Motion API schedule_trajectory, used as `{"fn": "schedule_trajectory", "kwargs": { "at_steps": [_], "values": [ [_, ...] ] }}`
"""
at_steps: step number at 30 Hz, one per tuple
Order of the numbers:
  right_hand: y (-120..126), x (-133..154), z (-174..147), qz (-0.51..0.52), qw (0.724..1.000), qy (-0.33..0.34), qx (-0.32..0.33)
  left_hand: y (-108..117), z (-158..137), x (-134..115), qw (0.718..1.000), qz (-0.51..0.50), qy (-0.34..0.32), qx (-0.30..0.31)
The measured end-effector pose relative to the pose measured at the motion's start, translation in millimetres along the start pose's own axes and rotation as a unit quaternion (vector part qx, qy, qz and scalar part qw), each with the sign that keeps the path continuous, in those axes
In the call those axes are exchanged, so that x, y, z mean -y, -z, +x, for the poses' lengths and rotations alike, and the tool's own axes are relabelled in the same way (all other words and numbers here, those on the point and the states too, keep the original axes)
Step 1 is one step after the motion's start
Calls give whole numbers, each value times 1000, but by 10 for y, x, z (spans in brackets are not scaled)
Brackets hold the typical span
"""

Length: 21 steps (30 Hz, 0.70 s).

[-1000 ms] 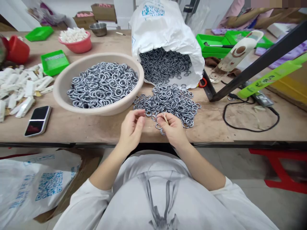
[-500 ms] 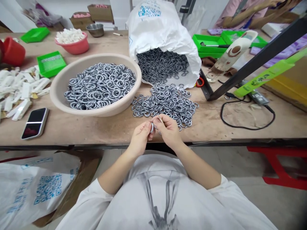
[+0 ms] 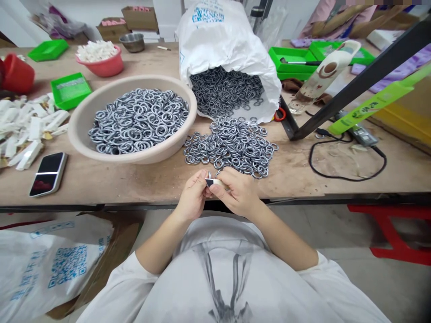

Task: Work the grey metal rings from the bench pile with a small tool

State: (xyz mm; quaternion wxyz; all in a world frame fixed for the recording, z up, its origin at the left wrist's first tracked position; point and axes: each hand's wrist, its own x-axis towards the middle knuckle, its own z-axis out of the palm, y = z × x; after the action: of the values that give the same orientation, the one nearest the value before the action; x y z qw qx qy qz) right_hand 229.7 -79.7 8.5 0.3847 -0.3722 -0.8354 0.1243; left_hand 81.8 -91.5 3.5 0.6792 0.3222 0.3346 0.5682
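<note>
My left hand (image 3: 192, 195) is closed, pinching a grey ring (image 3: 209, 174) whose edge shows above the fingertips. My right hand (image 3: 239, 191) is closed around a small flat pale strip with a black end (image 3: 217, 182). That black end meets the fingertips of my left hand, near the ring. Whether the strip touches the ring I cannot tell. Just beyond both hands lies a loose pile of grey rings (image 3: 232, 146) on the wooden table (image 3: 141, 181).
A beige basin (image 3: 76, 130) full of rings stands left of the pile. Behind it, a white sack (image 3: 222, 45) lies with its mouth open. A phone (image 3: 49, 174), a black metal bar (image 3: 353, 85), a black cable (image 3: 336, 179) and a bottle (image 3: 325, 74) surround the work area. Another person sits at the far right.
My right hand has turned and shifted slightly, and the strip now lies flat with its black end showing. The ring in my left hand has moved up and left.
</note>
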Motion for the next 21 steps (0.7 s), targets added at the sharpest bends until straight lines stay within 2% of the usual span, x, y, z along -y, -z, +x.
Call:
{"fn": "schedule_trajectory", "kwargs": {
  "at_steps": [6, 9, 12, 13, 14, 15, 16, 17, 18, 19, 20, 21],
  "values": [
    [-3, 25, 2, 12, 1000, 14, -2, -3, -10, -18, 1000, -6, 20, 19],
    [5, -40, 36, 29, 999, -14, -10, 3, -51, 16, 998, 24, 1, 57],
    [48, -195, 73, 70, 991, -92, -66, 49, -90, -95, 981, 119, -65, 137],
    [70, -249, 77, 91, 985, -117, -90, 79, -82, -203, 969, 172, -106, 142],
    [94, -295, 76, 113, 978, -134, -111, 118, -56, -349, 950, 236, -167, 116],
    [117, -331, 68, 131, 972, -147, -126, 164, -12, -529, 911, 322, -247, 67],
    [136, -358, 56, 145, 967, -156, -137, 215, 48, -733, 847, 426, -317, 2],
    [149, -376, 39, 153, 964, -163, -143, 266, 118, -944, 762, 522, -376, -75],
    [156, -389, 19, 156, 963, -167, -145, 313, 191, -1145, 673, 602, -405, -143],
    [157, -399, -2, 156, 962, -170, -146, 349, 257, -1316, 608, 664, -392, -188],
    [153, -411, -25, 153, 962, -173, -147, 369, 307, -1441, 569, 704, -366, -216],
    [147, -426, -47, 148, 962, -176, -150, 369, 338, -1508, 544, 727, -349, -234]
  ]
}}
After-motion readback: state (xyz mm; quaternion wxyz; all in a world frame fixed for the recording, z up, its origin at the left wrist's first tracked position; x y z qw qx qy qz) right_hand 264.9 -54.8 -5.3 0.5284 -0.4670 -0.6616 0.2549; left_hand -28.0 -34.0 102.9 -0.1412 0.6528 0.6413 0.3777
